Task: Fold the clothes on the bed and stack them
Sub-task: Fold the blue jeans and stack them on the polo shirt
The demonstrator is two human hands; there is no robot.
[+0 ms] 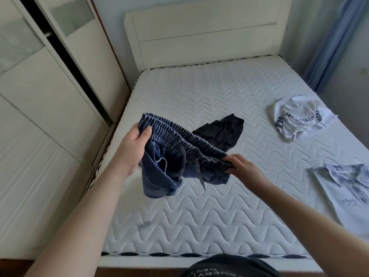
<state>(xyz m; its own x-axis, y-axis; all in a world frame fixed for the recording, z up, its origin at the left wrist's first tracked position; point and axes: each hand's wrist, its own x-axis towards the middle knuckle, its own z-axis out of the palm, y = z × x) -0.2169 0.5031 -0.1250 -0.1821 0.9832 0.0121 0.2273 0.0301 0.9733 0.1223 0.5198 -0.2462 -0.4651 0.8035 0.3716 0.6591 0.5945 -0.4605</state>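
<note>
Left hand (132, 145) grips one end of the blue shorts (179, 154) waistband; right hand (242, 166) pinches the other, above the bed (199, 206).

Soft, cool daylight, faint shadows, wide-angle bending at the edges, slight blur on the left hand (132, 145)

The crumpled white T-shirt (299, 118) lying on the bed's right side carries dark block capitals running in a curved line; "LITTLE" and "MORE" can be made out, the letters upside down and broken by folds, and the rest is perhaps unreadable for that reason. The pale shirt (347, 194) spread near the right edge bears a small dark script print, too faint to read. At the bottom edge, the person's black top (229, 266) shows "EVERY DAY", seen upside down.
</note>
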